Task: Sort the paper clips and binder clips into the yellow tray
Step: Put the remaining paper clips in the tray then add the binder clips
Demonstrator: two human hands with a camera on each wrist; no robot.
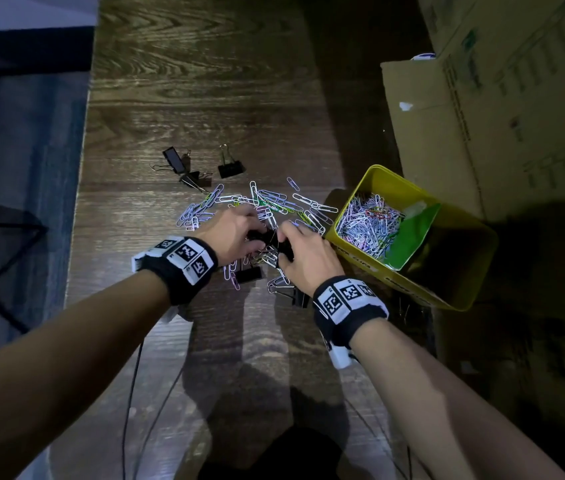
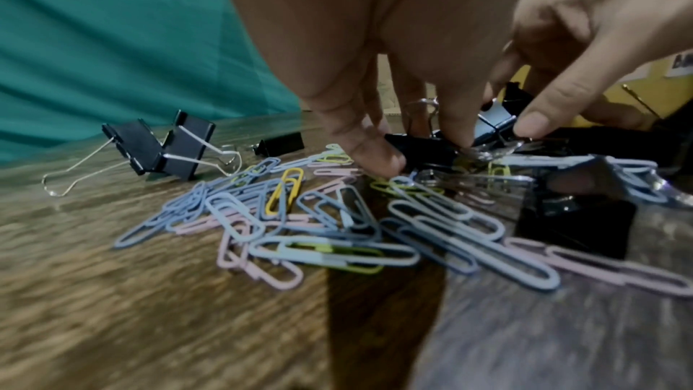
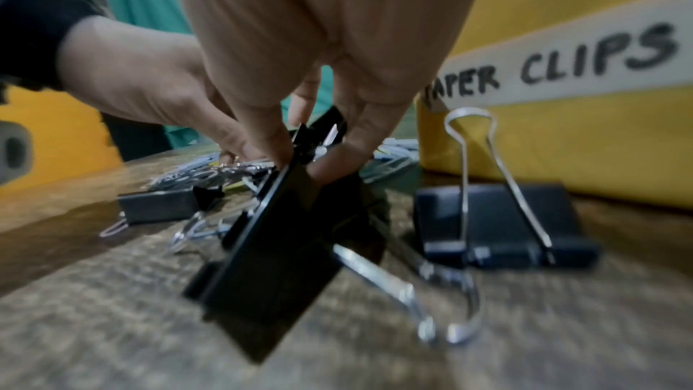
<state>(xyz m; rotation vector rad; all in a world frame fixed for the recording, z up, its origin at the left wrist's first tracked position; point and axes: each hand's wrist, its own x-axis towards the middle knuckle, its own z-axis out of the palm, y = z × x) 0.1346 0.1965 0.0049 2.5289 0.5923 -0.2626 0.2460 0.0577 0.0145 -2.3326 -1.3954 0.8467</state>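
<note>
Loose pastel paper clips (image 1: 267,202) (image 2: 337,227) lie heaped mid-table, with black binder clips among them. Both hands meet over the heap. My left hand (image 1: 257,233) pinches a black binder clip (image 2: 424,150) lying in the pile. My right hand (image 1: 286,245) (image 3: 303,159) grips another black binder clip (image 3: 277,248), which tilts just above the wood. The yellow tray (image 1: 395,280) stands right of the hands; its near compartment, labelled PAPER CLIPS (image 3: 562,61), holds many paper clips (image 1: 367,223). Its far compartment is in shadow behind a green divider (image 1: 412,233).
Three binder clips (image 1: 198,166) sit behind the pile, and others lie near my wrists (image 1: 248,274) and beside the tray wall (image 3: 499,224). Cardboard boxes (image 1: 502,109) crowd the right side. The table's left edge (image 1: 80,202) drops to a blue floor. Thin cables (image 1: 132,393) trail below my arms.
</note>
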